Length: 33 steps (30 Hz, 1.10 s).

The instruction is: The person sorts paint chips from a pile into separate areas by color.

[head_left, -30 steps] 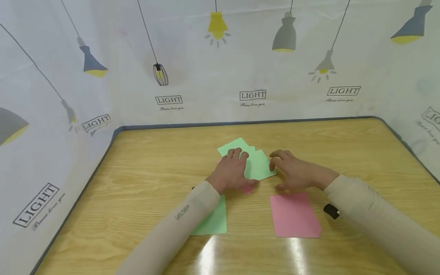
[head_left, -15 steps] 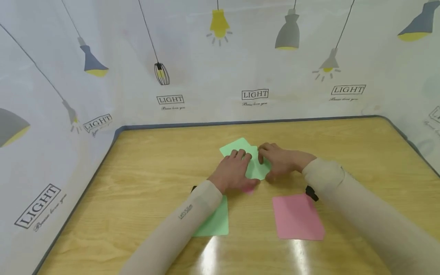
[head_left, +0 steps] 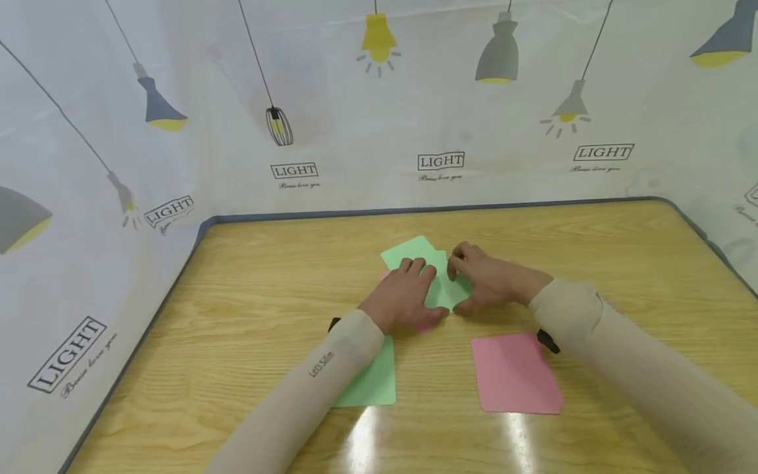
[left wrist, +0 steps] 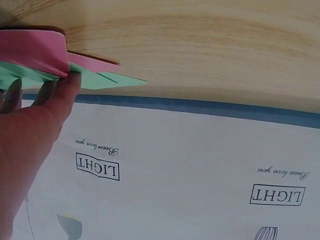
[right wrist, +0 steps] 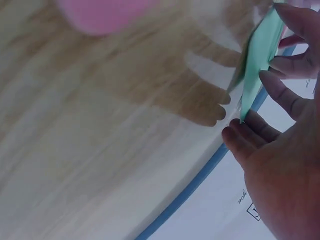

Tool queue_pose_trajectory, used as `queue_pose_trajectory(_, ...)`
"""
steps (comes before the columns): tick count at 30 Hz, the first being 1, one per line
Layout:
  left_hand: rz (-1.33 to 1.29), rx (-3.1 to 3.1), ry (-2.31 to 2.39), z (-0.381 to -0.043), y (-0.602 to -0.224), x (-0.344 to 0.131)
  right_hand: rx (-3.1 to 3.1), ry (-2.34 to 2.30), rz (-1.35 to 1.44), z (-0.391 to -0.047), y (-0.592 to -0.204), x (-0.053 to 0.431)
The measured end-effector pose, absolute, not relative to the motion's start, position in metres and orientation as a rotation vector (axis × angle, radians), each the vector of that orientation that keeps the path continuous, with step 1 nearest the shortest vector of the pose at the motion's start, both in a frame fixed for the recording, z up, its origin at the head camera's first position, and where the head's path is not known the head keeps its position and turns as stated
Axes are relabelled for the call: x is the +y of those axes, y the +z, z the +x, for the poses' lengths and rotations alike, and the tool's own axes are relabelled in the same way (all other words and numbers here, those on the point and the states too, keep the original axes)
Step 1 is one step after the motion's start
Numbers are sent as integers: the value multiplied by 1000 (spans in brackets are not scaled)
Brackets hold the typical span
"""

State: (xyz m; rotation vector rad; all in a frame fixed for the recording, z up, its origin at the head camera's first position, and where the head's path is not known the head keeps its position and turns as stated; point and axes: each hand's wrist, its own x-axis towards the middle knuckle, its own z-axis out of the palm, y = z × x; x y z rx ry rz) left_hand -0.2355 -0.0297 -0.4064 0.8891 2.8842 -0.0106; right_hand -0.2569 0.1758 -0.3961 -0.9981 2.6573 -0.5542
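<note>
Several overlapping square green cards (head_left: pixel 441 288) with rounded corners lie in a loose fan at the middle of the table. Pink cards (left wrist: pixel 35 50) are under them and stick out past the edge. My left hand (head_left: pixel 403 294) rests on the left part of the pile, its fingers touching the green surface and its thumb pointing toward the right hand. My right hand (head_left: pixel 490 280) holds the right side of the pile, with the thumb at the near corner and bent fingers at the far edge. In the right wrist view those fingers meet a green card's edge (right wrist: pixel 259 57).
Closer to me, a pink card (head_left: pixel 515 374) lies at the right, and a green card (head_left: pixel 373 378) lies partly under my left forearm. A white lamp-print sheet (head_left: pixel 367 118) with a blue edge walls the wooden table (head_left: pixel 249 283) at back and sides.
My right hand has moved left onto the right side of the green cards, whose right edge has shifted inward. My left hand has stayed on the pile.
</note>
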Motion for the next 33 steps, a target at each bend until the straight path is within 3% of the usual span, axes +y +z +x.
queue_pose_trajectory(19, 966, 2816, -34, -232, -409, -33, 2763, -79, -1261, -245, -393, 178)
queue_pose_trajectory(33, 987, 2758, 15, -230, -407, -34, 2745, -238, -1217, -242, -396, 176)
